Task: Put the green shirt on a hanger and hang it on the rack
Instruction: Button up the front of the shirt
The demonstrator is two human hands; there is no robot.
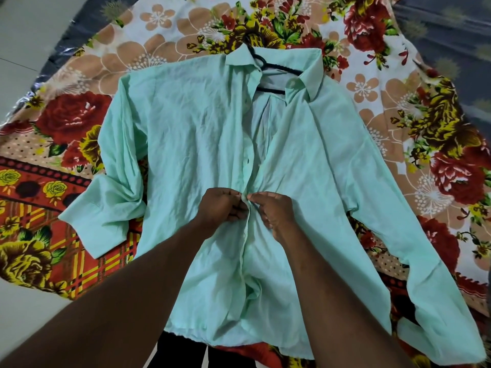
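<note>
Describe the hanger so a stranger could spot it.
Find the flowered bedsheet with the green shirt spread flat on it. Inside its open collar, at the far end, lies the hanger: thin black bars, stark against the pale cloth.

green shirt (202, 134): pale mint, wrinkled, front up, sleeves spread, placket partly open | hanger (276, 67): black, inside collar, hook protruding

The pale green long-sleeved shirt (199, 128) lies front-up on the flower-printed bedsheet (164, 25), collar far from the person and hem nearest. A thin black hanger (281, 67) sits inside the collar, its hook beyond it on the sheet. The left hand (220, 205) and the right hand (276, 211) meet at the front opening, pinching the shirt there.
</note>
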